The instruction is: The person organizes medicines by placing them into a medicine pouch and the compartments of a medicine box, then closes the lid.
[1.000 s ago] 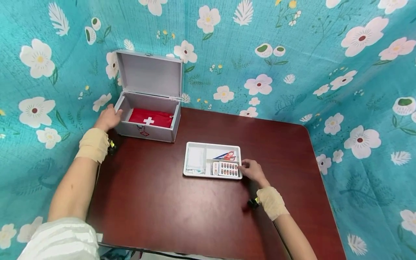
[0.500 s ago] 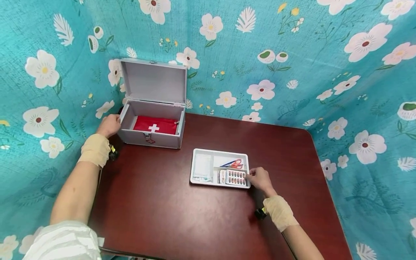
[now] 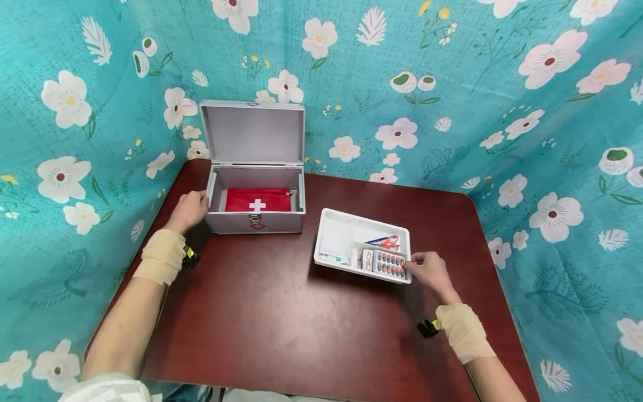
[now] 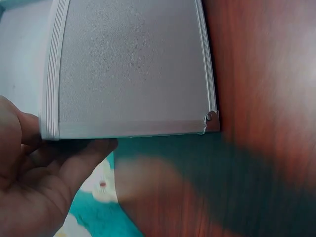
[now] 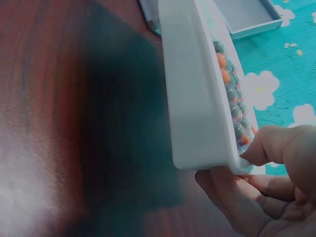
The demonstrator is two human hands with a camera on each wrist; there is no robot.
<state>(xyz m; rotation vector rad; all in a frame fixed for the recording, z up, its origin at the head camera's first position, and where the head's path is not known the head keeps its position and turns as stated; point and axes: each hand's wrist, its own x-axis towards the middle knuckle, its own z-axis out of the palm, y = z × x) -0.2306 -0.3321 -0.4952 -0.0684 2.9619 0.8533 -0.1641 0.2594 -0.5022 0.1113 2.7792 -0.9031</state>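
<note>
At the left, a silver metal first-aid box [image 3: 278,224] stands with its lid raised. A red pouch [image 3: 241,200] with a white cross lies inside. My left hand [image 3: 188,211] grips the box's left wall at the rim, thumb on the inner side, fingers outside, as the left wrist view shows. My right hand [image 3: 433,273] pinches the right end of a white divided tray [image 3: 361,272], thumb over the rim and fingers beneath. The tray hangs tilted above the table. It carries capsule blister packs [image 3: 389,263], red-handled scissors [image 3: 390,242] and a white packet [image 3: 335,237].
The dark red-brown table [image 3: 281,324] reaches to a blue flowered curtain [image 3: 351,84] behind and at both sides. The box's raised lid [image 3: 255,134] stands close to the curtain. A dark shadow lies below the tray in the right wrist view.
The tray has risen off the table and shifted right and away, tilting in my right hand. The box has slid right with my left hand on it, away from the left curtain.
</note>
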